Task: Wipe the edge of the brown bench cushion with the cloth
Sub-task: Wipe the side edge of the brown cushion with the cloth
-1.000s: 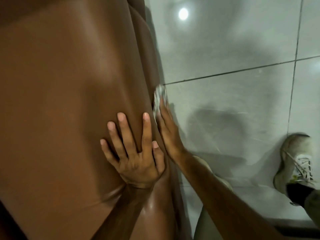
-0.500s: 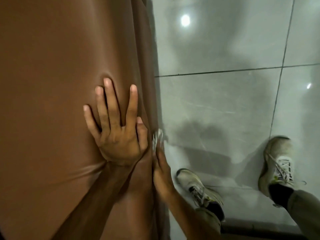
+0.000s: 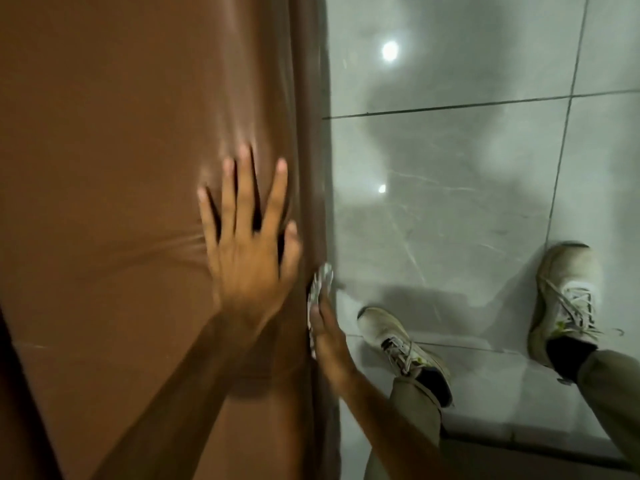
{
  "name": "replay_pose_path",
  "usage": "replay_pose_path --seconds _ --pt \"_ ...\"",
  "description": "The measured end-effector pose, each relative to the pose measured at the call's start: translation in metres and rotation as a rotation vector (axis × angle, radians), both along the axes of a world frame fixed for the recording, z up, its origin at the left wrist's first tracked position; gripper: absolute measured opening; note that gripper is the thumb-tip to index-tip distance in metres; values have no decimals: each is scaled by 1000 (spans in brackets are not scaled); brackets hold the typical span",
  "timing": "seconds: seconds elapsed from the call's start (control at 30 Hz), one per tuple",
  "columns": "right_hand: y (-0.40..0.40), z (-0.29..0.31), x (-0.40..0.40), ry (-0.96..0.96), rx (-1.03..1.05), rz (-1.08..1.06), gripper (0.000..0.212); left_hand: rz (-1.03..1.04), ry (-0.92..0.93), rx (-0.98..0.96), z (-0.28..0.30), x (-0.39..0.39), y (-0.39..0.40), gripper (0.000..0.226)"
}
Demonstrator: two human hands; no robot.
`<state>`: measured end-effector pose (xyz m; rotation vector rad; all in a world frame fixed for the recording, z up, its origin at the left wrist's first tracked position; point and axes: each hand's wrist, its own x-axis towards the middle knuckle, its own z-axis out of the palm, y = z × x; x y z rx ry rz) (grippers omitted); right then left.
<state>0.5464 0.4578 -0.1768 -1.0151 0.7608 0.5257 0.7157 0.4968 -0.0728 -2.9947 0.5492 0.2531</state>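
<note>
Grey tile floor [image 3: 450, 202] beside brown cushion [image 3: 121, 133] edge, lengthwise away, cloth [image 3: 320, 282] against it.

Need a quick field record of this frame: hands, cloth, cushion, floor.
left hand: flat, fingers spread, pressing on top of the brown bench cushion
right hand: flat against the cushion's side edge, pressing the cloth to it
cloth: pale, patterned, mostly hidden under the hand
cushion surface: creased around the left hand
floor: glossy grey tiles
shoes: two worn pale sneakers on the floor
</note>
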Motion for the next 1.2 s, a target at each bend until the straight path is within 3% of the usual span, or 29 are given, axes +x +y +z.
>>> replay_pose_path --seconds 0.13,0.23,0.3,0.37,0.47,0.63,0.83,0.87,0.97,1.03,1.13,1.2 --pt "-6 -39 44 -83 -52 -24 65 39 -79 28 -7 -72 29 71" --pt "12 -61 -19 66 73 -31 59 29 -154 24 -19 -71 28 71" --pt "22 -35 -77 271 121 42 56 25 -159 24 -20 -73 28 72" --pt "24 6 -102 280 115 92 60 31 -157 26 -18 -74 29 72" --pt "15 16 -50 127 101 -14 57 38 -160 33 -20 -73 29 72" --pt "-10 -43 39 30 -42 -68 57 23 -195 47 -25 -75 29 72" --pt "8 -17 -65 411 104 96 80 101 -129 31 -17 -73 22 73" --pt "7 -3 -81 478 162 170 76 110 -99 22 -15 -72 21 76" --pt "-15 28 -119 483 180 437 31 154 -29 -30 -7 -74 13 79" --pt "-54 61 -120 299 163 733 35 450 -62 -110 7 -93 6 74" --pt "-119 117 -96 187 33 1050 43 1177 -235 -256 44 -162 -3 65" --pt "-162 152 -86 -21 -117 1284 41 1532 -366 -293 73 -242 -5 65"
